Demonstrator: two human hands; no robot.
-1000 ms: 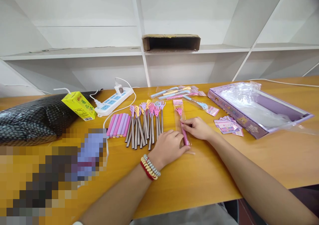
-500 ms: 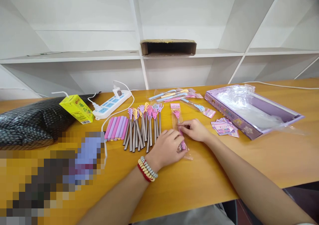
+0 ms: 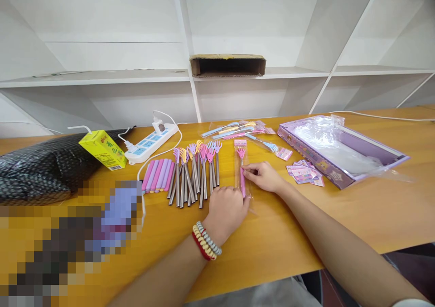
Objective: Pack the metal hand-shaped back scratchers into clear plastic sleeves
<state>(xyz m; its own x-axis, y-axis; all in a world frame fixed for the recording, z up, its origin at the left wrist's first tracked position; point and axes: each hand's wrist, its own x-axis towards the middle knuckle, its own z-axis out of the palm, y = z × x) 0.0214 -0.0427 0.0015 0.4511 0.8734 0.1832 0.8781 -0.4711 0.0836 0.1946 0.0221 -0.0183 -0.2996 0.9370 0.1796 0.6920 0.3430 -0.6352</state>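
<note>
A pink back scratcher (image 3: 242,182) lies upright in view inside a clear plastic bag with a pink header card (image 3: 240,142). My left hand (image 3: 227,209), fingers curled, is closed on the lower end of its handle; some fingertips are hidden. From the right, my right hand (image 3: 263,176) pinches the upper handle through the bag with thumb and forefinger. Left of the bag lie several unbagged scratchers with metal rods (image 3: 185,184) and hand-shaped heads. Beside them is a row of pink and purple handle sleeves (image 3: 158,175).
Bagged scratchers (image 3: 233,129) lie at the back, with a blue one (image 3: 263,143) nearer. Printed cards (image 3: 304,173) and a purple display box (image 3: 319,157) are at right. A power strip (image 3: 151,143), yellow drink carton (image 3: 103,149) and black bag (image 3: 44,166) stand left.
My left hand has slid down toward the bag's lower end, uncovering the pink handle. The handle now sits higher, up by the scratcher's head. My right hand stays at the upper part.
</note>
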